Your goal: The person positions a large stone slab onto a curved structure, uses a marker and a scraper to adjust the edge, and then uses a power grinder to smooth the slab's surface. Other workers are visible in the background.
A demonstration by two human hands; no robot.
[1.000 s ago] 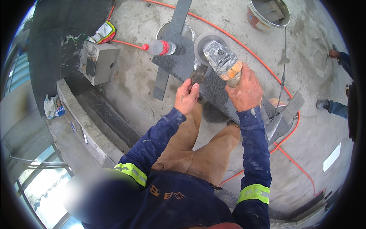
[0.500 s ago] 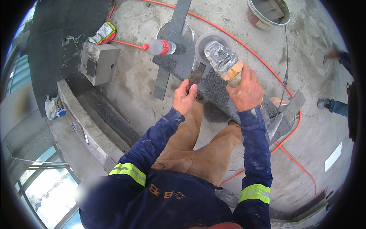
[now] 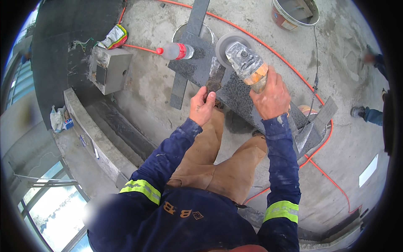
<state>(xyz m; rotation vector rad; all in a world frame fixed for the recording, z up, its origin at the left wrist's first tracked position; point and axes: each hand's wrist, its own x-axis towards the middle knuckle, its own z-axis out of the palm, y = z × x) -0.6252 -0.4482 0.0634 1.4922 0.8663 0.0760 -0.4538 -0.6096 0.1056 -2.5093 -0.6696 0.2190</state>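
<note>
My right hand (image 3: 272,95) is wrapped round the rear of an angle grinder (image 3: 243,61), a dusty grey tool with an orange band. Its round grey disc (image 3: 224,47) lies beyond the head, over a dark speckled stone slab (image 3: 241,94). My left hand (image 3: 202,107) is closed on the lower end of a scraper (image 3: 215,77) with a dark, dirty handle and a flat grey blade. The blade's tip is close to the disc's near left edge; whether they touch I cannot tell. Left of the disc, a clear bottle with a red cap (image 3: 177,51) lies on the slab.
A stone strip (image 3: 178,90) crosses beneath the slab. Buckets (image 3: 296,21) stand at the far right and under the slab. An orange hose (image 3: 268,48) curves round the work area. At left are a concrete block (image 3: 115,71) and a low curb. Another person's leg (image 3: 371,116) shows at right.
The scraper has shifted slightly left, and more of its blade shows beside the disc. The grinder has moved a little to the right. Both hands keep their hold.
</note>
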